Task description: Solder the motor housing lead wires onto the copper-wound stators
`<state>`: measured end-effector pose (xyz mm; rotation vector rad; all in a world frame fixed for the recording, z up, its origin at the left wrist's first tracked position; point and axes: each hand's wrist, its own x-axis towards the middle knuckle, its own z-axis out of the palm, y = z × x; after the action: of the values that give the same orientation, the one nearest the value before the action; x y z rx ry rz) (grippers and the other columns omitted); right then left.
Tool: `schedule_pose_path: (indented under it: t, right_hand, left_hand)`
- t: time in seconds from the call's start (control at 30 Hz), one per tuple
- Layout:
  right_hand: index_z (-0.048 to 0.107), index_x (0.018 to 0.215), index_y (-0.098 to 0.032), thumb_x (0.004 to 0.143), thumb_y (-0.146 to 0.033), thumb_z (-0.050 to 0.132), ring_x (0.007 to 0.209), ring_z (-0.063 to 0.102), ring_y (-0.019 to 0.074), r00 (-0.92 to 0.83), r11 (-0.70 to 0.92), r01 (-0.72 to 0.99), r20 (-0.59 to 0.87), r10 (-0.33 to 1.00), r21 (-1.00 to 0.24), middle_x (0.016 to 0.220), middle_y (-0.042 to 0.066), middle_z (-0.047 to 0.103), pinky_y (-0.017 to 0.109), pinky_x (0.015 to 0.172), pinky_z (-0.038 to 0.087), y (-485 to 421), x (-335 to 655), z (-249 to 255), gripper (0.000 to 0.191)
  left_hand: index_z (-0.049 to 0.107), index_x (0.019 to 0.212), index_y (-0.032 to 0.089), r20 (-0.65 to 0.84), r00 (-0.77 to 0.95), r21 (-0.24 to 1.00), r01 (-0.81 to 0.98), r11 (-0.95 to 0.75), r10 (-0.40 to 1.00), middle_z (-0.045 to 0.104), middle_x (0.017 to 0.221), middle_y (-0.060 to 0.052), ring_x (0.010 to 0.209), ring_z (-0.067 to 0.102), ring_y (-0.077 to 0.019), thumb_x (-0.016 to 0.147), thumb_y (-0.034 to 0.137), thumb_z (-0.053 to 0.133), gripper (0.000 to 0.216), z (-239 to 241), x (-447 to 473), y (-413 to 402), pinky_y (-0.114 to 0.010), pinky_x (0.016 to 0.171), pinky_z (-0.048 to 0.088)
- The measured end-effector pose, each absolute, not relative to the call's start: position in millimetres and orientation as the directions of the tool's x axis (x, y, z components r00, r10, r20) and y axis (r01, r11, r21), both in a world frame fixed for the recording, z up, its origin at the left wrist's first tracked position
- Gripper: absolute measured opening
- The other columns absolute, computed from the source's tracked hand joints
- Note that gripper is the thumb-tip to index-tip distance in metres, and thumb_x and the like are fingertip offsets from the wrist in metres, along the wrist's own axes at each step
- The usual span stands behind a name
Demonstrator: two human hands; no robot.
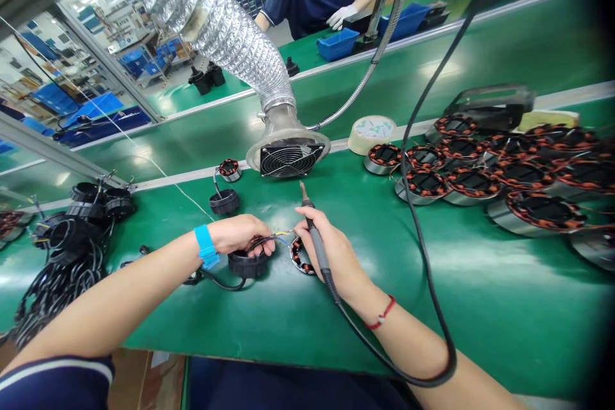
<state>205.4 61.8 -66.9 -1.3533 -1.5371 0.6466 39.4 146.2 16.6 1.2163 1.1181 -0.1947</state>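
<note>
My left hand [239,234], with a blue wrist strap, is closed over thin wires above a black round housing [248,264] on the green mat. My right hand [330,250] is wrapped round a soldering iron [313,230] whose tip points up and away toward the fan. Its fingers also rest on a small copper-wound stator [300,257] lying beside the housing. The coloured wires [280,237] run between the two hands. The iron's black cable [423,250] loops across my right forearm and rises toward the top of the view.
A fume-extraction fan [288,157] on a silver duct stands just beyond my hands. Many wound stators [504,173] are stacked at right beside a tape roll [371,133]. Black housings with cables [72,230] pile at left. Another person in a white glove [342,15] works across the belt.
</note>
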Motion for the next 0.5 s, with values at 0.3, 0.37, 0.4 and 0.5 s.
schedule_pose_path:
  t: [0.3, 0.37, 0.4, 0.5]
  right_hand:
    - [0.046, 0.122, -0.02, 0.09, -0.016, 0.043, 0.077, 0.061, 0.0166, 0.02, 0.39, 0.481, 0.455, 0.89, -0.785, 0.088, 0.004, 0.065, 0.031, 0.071, 0.049, 57.7, 202.2, -71.2, 0.031]
    - [0.047, 0.121, -0.02, 0.09, -0.016, 0.043, 0.077, 0.061, 0.0168, -0.003, 0.41, 0.487, 0.468, 0.884, -0.771, 0.088, 0.004, 0.065, 0.031, 0.071, 0.049, 58.1, 202.4, -71.4, 0.032]
    - [0.047, 0.121, -0.02, 0.09, -0.015, 0.043, 0.077, 0.061, 0.0167, -0.018, 0.419, 0.486, 0.47, 0.882, -0.767, 0.088, 0.004, 0.065, 0.031, 0.071, 0.049, 58.3, 202.3, -71.5, 0.032]
    - [0.047, 0.121, -0.02, 0.089, -0.014, 0.043, 0.075, 0.061, 0.0161, -0.058, 0.443, 0.473, 0.474, 0.878, -0.762, 0.085, 0.003, 0.064, 0.031, 0.07, 0.05, 58.3, 201.3, -71.0, 0.033]
  left_hand:
    - [0.057, 0.072, 0.012, -0.703, 0.428, 0.701, 0.551, 0.453, 0.567, 0.058, 0.063, -0.001, 0.056, 0.053, -0.0094, 0.069, 0.026, 0.062, 0.015, 23.9, 25.5, 107.3, -0.023, 0.06, 0.043]
    - [0.058, 0.076, 0.012, -0.611, 0.388, 0.707, 0.659, 0.255, 0.69, 0.058, 0.064, 0.0, 0.059, 0.053, -0.0108, 0.075, 0.026, 0.058, 0.013, 24.2, 21.9, 101.9, -0.023, 0.059, 0.042]
    - [0.06, 0.077, 0.013, -0.537, 0.382, 0.687, 0.716, 0.127, 0.752, 0.058, 0.067, -0.001, 0.061, 0.053, -0.0118, 0.079, 0.026, 0.056, 0.014, 23.7, 21.1, 99.4, -0.023, 0.06, 0.042]
    - [0.066, 0.081, 0.015, -0.277, 0.451, 0.522, 0.812, -0.26, 0.849, 0.061, 0.075, -0.003, 0.071, 0.055, -0.0146, 0.086, 0.023, 0.049, 0.02, 19.9, 23.9, 90.0, -0.025, 0.067, 0.041]
